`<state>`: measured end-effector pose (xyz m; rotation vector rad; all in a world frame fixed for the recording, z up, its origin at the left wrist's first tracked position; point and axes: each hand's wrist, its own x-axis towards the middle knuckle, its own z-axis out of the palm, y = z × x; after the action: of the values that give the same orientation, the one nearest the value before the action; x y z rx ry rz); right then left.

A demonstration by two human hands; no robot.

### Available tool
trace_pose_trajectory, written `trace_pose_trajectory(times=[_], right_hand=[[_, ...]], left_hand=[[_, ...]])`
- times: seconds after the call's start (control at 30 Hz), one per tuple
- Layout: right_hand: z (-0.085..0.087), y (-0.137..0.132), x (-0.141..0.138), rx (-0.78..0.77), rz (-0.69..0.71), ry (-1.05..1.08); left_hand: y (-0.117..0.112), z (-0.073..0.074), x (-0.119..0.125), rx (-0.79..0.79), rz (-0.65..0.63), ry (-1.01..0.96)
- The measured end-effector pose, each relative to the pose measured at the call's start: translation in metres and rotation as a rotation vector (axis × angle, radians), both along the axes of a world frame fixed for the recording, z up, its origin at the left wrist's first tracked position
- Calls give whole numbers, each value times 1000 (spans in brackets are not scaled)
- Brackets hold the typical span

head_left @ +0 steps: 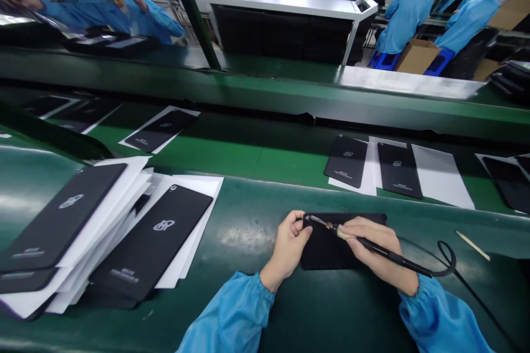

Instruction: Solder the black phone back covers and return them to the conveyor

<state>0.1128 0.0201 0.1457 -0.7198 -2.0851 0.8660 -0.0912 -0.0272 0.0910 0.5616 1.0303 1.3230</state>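
A black tablet back cover point(335, 248) lies flat on the green bench in front of me. Its upper left corner is pinched by my left hand point(290, 242), thumb and fingers closed there. My right hand point(376, 240) is wrapped round a soldering iron point(387, 253), holding it like a pen. The iron's metal tip slants left and reaches that same corner, close to my left fingertips. Whether the tip touches the cover, I cannot tell. A black cord point(449, 259) loops from the iron's rear end down to the right.
At left, black covers point(161, 231) are stacked with white sheets point(192, 231). More covers point(348, 160) rest on white sheets along the green conveyor belt point(248, 157). A thin pale stick point(472, 244) lies at right. Across the belt, a person in blue point(153, 16) sits near a slanted green post point(194, 16).
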Motion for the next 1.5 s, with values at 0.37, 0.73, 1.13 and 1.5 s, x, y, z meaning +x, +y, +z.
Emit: trace_pose_trajectory(times=[0.37,0.73,1.13,1.5], right_hand=[[8,0,-4,16,-16,12],[-1,-3,-7,24,-43,18],[-9,-29,1,-21,-297,23],[-25,-36,-8,121,-405,-19]], left_hand=[[0,4,0,-5,-16,22],[0,3,0,5,-26,7],[1,2,1,-27,9,3],[0,0,1,-13,0,18]])
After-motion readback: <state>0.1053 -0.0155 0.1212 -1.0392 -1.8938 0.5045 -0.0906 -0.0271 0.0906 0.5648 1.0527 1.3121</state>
